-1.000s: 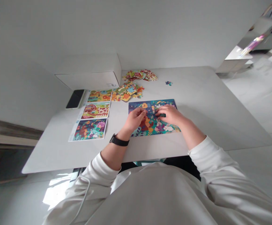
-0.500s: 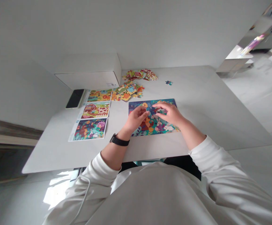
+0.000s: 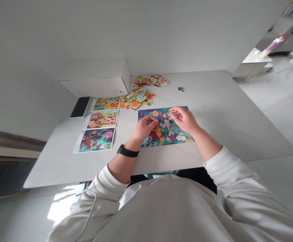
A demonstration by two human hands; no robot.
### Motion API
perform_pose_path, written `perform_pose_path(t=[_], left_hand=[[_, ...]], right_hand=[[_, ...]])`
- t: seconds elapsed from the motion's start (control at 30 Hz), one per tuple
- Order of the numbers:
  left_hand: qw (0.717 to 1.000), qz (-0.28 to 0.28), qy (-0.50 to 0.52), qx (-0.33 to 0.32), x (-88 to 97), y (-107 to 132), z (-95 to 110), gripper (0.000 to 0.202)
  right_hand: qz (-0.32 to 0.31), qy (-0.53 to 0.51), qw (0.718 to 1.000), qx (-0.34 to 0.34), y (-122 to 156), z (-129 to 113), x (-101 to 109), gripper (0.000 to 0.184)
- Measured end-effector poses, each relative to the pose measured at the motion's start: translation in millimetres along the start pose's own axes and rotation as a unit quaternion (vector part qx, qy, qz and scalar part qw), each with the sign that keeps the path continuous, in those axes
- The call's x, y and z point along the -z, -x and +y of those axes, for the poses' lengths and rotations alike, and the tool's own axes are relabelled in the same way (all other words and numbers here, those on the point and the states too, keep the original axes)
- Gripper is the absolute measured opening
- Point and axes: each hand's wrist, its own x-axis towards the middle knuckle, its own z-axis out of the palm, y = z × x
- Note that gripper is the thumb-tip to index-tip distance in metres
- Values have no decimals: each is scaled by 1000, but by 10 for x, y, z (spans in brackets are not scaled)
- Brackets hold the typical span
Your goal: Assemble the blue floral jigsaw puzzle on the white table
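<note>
A colourful jigsaw puzzle (image 3: 176,137) with white rabbits and plants lies in front of me, mostly joined, with a pale gap near its middle. Over its left part is my left hand (image 3: 145,128), thumb and fingertips pinched together on what looks like a dark blue puzzle piece (image 3: 160,121). My right hand (image 3: 185,119) hovers above the upper right of the puzzle. Its fingers are curved and slightly apart from the thumb, and I see nothing between them. The hands partly cover the picture beneath.
Loose puzzle pieces (image 3: 137,99) lie in a heap behind the puzzle, with a second heap (image 3: 150,80) farther back. A single blue piece (image 3: 181,89) sits apart. Three picture sheets (image 3: 97,140), a phone (image 3: 80,107) and a white box (image 3: 93,86) occupy the left side.
My right hand has moved slightly right and away from me, widening the distance to my left hand. My left hand has stayed nearly in place, still pinching.
</note>
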Motion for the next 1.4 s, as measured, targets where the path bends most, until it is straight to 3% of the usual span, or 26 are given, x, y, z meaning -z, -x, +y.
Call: perform_pose_path(t=[0.23,0.5,0.73,0.93,1.1,1.4], left_hand=[[1000,12,10,20,-26,-14,-9,46],[1000,12,16,21,-58,1,-18,41],[1000,11,11,17,-70,-22,-41,36],[997,41,-44,-57,-17,-43,-64,32],[965,73,-211,-135,56,-20,-26,16],[920,13,-331,-209,53,-7,-22,18]], right_hand=[[-40,53,994,91,27,-156,-158,40],[-43,87,992,83,40,-148,-183,47],[-38,97,991,82,13,-184,-175,38],[-82,117,988,58,-5,2,3,28],[-129,141,980,61,10,162,17,22],[-139,156,976,60,18,197,-34,21]])
